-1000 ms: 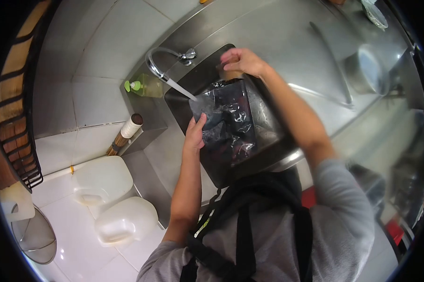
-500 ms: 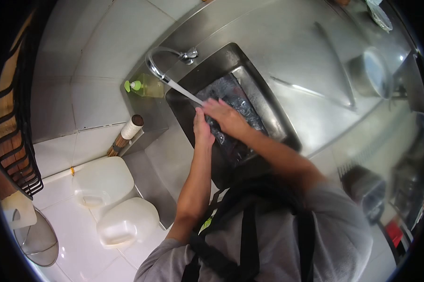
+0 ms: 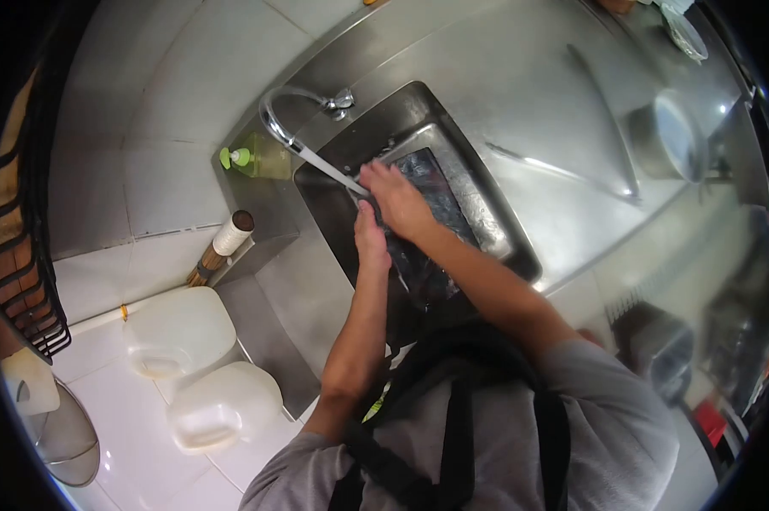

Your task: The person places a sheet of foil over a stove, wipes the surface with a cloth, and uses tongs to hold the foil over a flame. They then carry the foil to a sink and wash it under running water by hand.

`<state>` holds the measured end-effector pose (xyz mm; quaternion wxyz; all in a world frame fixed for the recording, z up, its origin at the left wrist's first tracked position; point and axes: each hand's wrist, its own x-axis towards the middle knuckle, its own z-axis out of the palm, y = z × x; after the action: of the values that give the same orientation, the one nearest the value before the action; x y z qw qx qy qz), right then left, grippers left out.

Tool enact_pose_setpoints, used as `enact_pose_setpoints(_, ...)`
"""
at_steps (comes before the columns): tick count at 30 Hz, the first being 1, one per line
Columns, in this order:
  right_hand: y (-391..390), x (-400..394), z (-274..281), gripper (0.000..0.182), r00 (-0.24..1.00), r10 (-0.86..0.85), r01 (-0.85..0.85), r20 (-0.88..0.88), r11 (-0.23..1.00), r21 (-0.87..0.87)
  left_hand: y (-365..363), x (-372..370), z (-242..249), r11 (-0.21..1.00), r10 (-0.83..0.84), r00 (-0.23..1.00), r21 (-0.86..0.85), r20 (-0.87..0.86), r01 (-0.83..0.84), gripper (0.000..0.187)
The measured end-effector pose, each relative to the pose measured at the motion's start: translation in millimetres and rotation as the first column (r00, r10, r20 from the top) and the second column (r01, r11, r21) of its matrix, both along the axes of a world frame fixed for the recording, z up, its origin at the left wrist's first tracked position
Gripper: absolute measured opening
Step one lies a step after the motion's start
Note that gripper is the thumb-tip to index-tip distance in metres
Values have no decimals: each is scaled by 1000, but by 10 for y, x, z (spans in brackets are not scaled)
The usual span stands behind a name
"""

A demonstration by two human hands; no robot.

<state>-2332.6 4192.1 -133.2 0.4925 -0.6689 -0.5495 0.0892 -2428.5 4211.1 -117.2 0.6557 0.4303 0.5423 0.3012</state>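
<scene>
A dark, wet, flat rectangular object (image 3: 440,204) with a shiny surface is tilted in the metal sink (image 3: 508,209); its exact kind cannot be made out. My left hand (image 3: 372,238) is at its left edge, fingers upright and close together, appearing to grip that side. Over the object's upper part lies my right hand (image 3: 401,204), fingers stretched out and slightly blurred. Water streams from the curved faucet (image 3: 278,123) onto the spot where the fingertips meet. Both hands hide part of the object.
A green-topped soap bottle (image 3: 261,157) stands left of the faucet. Below it leans a bundled brush (image 3: 223,243). Two white plastic jugs (image 3: 180,328) are at lower left. A long metal utensil (image 3: 563,170) and a metal pot (image 3: 670,136) rest on the steel counter.
The dark object has shifted towards me and tilted, baring more of the sink's far end. My right hand has slid slightly up; my left hand stays at the left edge.
</scene>
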Motion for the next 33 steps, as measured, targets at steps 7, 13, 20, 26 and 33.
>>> enact_pose_setpoints(7, -153, 73, -64, 39, 997, -21, 18, -69, 999, -42, 111, -82, -182, 1000, 14, 992, -6, 129, -13, 49)
enact_pose_setpoints(13, -339, -77, 83, 33, 999, -34, 34, 36, 999, -9, 147, 7, 21, 999, 31, 989, 20, 146, -35, 50)
enact_pose_setpoints(20, -89, 154, 80, 33, 996, -86, 86, -7, 996, -35, 129, -38, -76, 992, 89, 981, 68, 171, -102, 48)
enact_pose_setpoints(26, -345, -144, 134, 38, 996, 84, -84, -2, 996, 22, 308, -119, 10, 996, 81, 941, -1, 329, -86, 49)
enact_pose_setpoints(33, 158, 215, 84, 32, 995, -43, 40, 87, 999, 34, 327, -120, -65, 995, 100, 918, -27, 384, -97, 52)
